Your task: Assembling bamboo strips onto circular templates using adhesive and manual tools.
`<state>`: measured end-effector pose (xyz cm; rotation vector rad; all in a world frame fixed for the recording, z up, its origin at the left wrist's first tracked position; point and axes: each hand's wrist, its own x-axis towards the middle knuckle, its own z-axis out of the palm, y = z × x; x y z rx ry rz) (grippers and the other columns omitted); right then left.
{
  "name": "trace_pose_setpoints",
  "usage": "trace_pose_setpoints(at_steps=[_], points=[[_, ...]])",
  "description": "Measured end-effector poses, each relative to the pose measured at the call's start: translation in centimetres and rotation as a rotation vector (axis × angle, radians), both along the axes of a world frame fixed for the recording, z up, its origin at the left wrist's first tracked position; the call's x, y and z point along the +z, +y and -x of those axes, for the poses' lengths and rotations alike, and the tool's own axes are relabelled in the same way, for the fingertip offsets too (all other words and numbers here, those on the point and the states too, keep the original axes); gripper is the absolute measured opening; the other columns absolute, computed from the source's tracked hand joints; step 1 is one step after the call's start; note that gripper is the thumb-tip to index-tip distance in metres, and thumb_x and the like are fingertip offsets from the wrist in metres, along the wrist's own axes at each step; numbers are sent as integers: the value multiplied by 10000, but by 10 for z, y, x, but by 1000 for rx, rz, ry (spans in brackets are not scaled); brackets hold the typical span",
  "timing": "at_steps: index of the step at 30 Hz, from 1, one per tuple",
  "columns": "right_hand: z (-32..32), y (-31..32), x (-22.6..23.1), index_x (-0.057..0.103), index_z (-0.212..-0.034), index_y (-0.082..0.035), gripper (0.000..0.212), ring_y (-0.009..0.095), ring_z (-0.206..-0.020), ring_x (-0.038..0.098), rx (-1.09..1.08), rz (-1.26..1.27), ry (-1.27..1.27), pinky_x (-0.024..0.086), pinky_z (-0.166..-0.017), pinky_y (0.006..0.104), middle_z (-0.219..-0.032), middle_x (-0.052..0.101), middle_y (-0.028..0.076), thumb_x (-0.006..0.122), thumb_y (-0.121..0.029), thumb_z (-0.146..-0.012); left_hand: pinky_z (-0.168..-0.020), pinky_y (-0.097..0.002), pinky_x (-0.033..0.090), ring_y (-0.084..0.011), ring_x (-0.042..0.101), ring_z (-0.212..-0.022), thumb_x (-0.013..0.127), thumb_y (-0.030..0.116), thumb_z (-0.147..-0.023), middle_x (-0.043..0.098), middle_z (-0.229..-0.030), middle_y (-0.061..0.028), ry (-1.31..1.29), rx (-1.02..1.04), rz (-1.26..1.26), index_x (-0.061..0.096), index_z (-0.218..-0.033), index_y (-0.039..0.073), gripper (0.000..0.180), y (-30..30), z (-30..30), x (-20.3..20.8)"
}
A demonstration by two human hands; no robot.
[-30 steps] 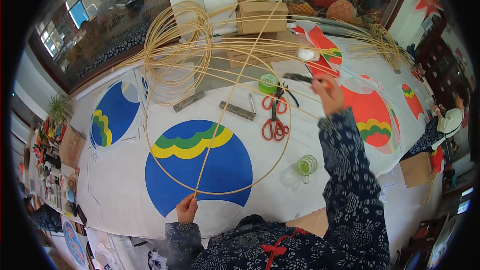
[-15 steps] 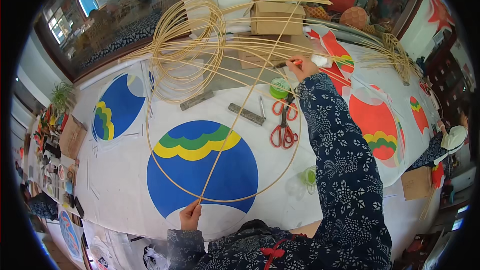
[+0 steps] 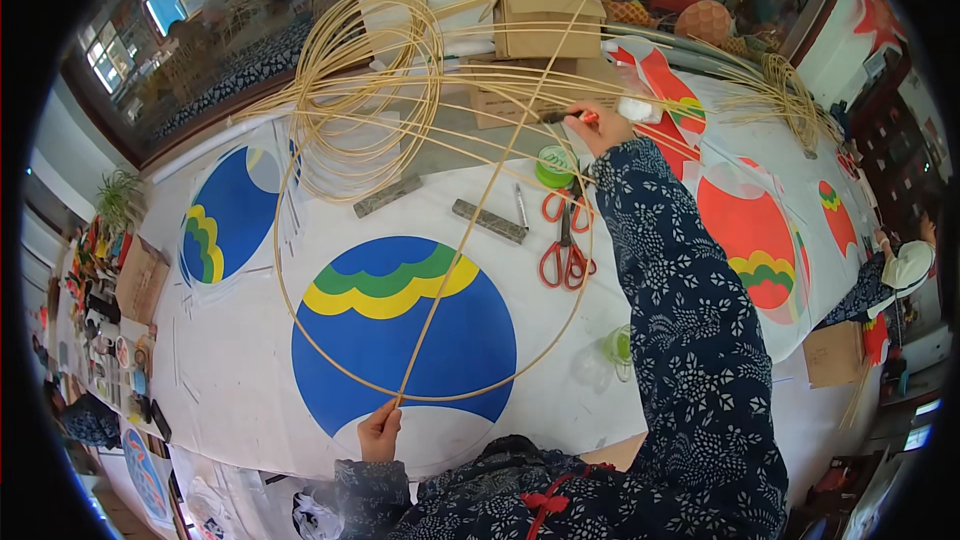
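Note:
My left hand (image 3: 379,430) is closed on the near end of a straight bamboo strip (image 3: 437,310), where it meets a thin bamboo hoop (image 3: 330,358). The strip runs across the hoop and on beyond its far side. At the hoop's far right, my right hand (image 3: 606,127) is closed round a small tool (image 3: 553,116) with a dark end and a red part; its exact kind is unclear. Part of the hoop's far side is lost among other strips. Beneath the hoop lies a round blue panel (image 3: 400,360) with green and yellow scallops.
Red-handled scissors (image 3: 567,262), a green tape roll (image 3: 553,168), a pen (image 3: 520,205) and two grey bars (image 3: 489,221) lie on the white table (image 3: 230,380). Coiled bamboo strips (image 3: 370,90) and a cardboard box (image 3: 548,25) are behind. Red panels (image 3: 745,230) lie right; another person (image 3: 860,290) is far right.
The hoop has shifted slightly left over the blue panel. My right hand and its tool have moved a little farther away; my left hand keeps its hold on the strip. The view has shifted slightly.

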<state>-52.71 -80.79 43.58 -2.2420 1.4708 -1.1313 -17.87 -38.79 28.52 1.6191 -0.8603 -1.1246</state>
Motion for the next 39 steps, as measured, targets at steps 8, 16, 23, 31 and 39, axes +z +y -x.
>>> trace_pose_setpoints(at_steps=[8,16,23,31,39], points=[[55,127,-107,630,-926,-67,236,108,-629,607,-110,-348,-213,473,-601,252,-691,644,50,622,-274,-813,-376,-177,172,-2,262,-410,484,99,-899,357,-533,71,290,-56,-71,575,-1095,-13,243,-13,-3,17],[50,149,-99,638,-880,-93,255,253,-640,638,-135,-190,1,498,-598,317,-676,636,114,627,-328,-779,-381,-180,191,-8,281,-415,482,99,-900,362,-532,66,248,-134,-115,572,-1084,-29,241,-20,3,32],[26,37,-43,651,-904,-127,236,235,-699,636,-134,-52,8,496,-646,303,-760,647,103,664,-307,-751,-347,-185,182,-10,272,-384,494,103,-898,376,-516,57,217,-152,-51,583,-1068,-20,228,-9,0,9],[44,52,-80,640,-929,-116,349,223,-743,640,-106,-355,166,497,-701,313,-781,657,99,634,-422,-759,-431,-175,252,-14,353,-478,493,107,-876,437,-578,46,279,-104,-33,587,-951,-8,167,-35,6,5],[90,189,-39,591,-949,46,219,128,-673,608,-191,-198,-746,493,-629,236,-743,624,85,587,-152,-854,-479,-177,321,-34,402,-522,505,51,-853,479,-624,38,4,-46,124,595,-1070,-27,247,-48,18,-11]])
